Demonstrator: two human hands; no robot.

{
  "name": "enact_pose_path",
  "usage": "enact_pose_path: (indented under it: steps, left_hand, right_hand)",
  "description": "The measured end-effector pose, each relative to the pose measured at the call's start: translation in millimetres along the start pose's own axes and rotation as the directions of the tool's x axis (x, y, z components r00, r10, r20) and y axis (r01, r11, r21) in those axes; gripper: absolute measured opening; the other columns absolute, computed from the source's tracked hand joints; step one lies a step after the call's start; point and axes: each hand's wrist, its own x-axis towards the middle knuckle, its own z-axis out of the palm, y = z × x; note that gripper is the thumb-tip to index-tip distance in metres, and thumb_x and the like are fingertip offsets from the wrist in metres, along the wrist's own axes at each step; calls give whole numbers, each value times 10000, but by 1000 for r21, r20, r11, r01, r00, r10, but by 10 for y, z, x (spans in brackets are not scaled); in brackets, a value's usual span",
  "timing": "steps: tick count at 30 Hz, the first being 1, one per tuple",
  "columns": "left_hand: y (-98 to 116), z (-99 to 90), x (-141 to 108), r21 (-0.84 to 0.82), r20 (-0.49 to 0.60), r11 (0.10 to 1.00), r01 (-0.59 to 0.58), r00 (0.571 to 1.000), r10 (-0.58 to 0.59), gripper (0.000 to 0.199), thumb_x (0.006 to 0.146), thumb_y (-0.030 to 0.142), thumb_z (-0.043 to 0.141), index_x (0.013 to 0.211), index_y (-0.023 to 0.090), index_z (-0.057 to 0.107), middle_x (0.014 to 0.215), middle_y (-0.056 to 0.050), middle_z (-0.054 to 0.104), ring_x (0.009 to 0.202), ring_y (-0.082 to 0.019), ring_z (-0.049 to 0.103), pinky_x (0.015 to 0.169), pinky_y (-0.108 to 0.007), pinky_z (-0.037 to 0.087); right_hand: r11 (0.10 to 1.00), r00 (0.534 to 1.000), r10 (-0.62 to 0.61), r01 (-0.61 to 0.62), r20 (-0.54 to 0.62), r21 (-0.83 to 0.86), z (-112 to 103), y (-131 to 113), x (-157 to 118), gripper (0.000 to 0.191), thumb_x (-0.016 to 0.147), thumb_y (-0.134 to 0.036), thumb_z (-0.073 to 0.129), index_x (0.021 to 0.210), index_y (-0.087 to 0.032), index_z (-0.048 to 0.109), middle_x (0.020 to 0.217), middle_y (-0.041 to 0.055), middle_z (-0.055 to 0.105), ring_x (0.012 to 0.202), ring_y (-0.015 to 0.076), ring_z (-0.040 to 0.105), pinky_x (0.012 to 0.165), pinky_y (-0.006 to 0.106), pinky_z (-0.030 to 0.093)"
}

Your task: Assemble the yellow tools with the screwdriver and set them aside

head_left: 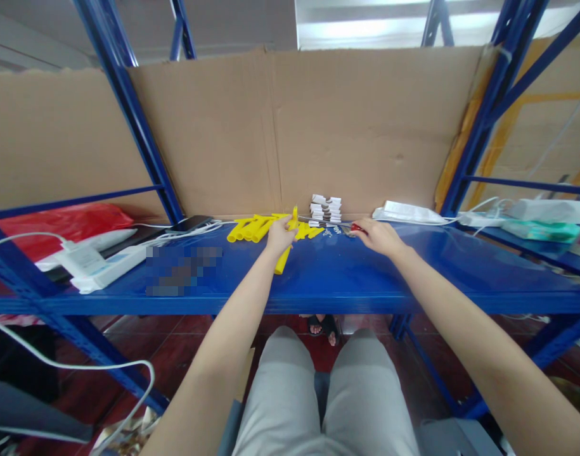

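Note:
My left hand (279, 237) is closed around a yellow plastic tube (283, 261); its upper end shows above my fingers and its lower end rests near or on the blue shelf. In my right hand (380, 236) is a red-handled screwdriver (330, 222), its long thin metal shaft pointing left toward the held tube. Whether the tip touches the tube I cannot tell. Left of my left hand lies a row of yellow tubes (251, 229). Smaller yellow pieces (313, 232) lie between my hands. Several tiny pale parts (335, 230) are scattered near the shaft.
White pieces with dark bands (325, 208) are stacked against the cardboard back (356, 133). A white packet (406, 213) lies at the right. Power strip (109, 266), cables and a dark phone-like object (192, 223) occupy the left. Blue uprights (489, 126) frame the shelf.

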Motion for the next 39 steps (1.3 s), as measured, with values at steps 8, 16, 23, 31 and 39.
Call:
enact_pose_path:
  steps: [8, 16, 23, 31, 39]
  left_hand:
    - [-37, 3, 34, -1, 18, 1000, -13, 1000, 13, 596, 822, 74, 601, 1405, 158, 508, 1286, -157, 607, 547, -65, 637, 420, -143, 436]
    - [-25, -5, 22, 3, 4, 1000, -15, 1000, 15, 598, 828, 70, 602, 1410, 158, 499, 1192, -130, 665, 535, -43, 619, 430, -110, 425]
    - [-32, 2, 32, -5, 3, 1000, -3, 1000, 3, 583, 834, 106, 648, 1397, 183, 520, 1241, -127, 648, 588, -62, 653, 430, -103, 419]
    - [-32, -4, 27, 3, -5, 1000, -20, 1000, 20, 586, 835, 74, 619, 1403, 167, 512, 1267, -147, 626, 530, -49, 632, 419, -123, 429]
    - [-20, -2, 13, -7, 5, 1000, 2, 1000, -2, 617, 838, 98, 641, 1429, 184, 484, 1224, -135, 654, 580, -45, 630, 435, -80, 411]
  right_hand:
    - [992, 994, 113, -112, -2, -50, -36, -17, 11, 237, 914, -370, 498, 1047, -210, 613, 921, 93, 729, 825, 249, 669, 639, 293, 428]
    - [999, 999, 39, -39, 30, -3, -22, -43, 12, 329, 963, -373, 405, 1082, -180, 643, 1052, 131, 722, 950, 259, 669, 729, 322, 466]
    - [996, 996, 93, -93, 10, -18, -15, -9, 22, 253, 912, -391, 488, 1050, -213, 604, 898, 88, 730, 795, 247, 672, 626, 294, 423]
    - [999, 997, 42, -40, 66, -27, -58, -57, 9, 314, 949, -395, 440, 1052, -192, 656, 976, 113, 735, 895, 253, 674, 687, 303, 445]
    - [998, 997, 45, -47, 59, 36, -32, -45, 13, 284, 926, -403, 483, 1050, -207, 647, 925, 95, 738, 827, 241, 678, 660, 297, 442]
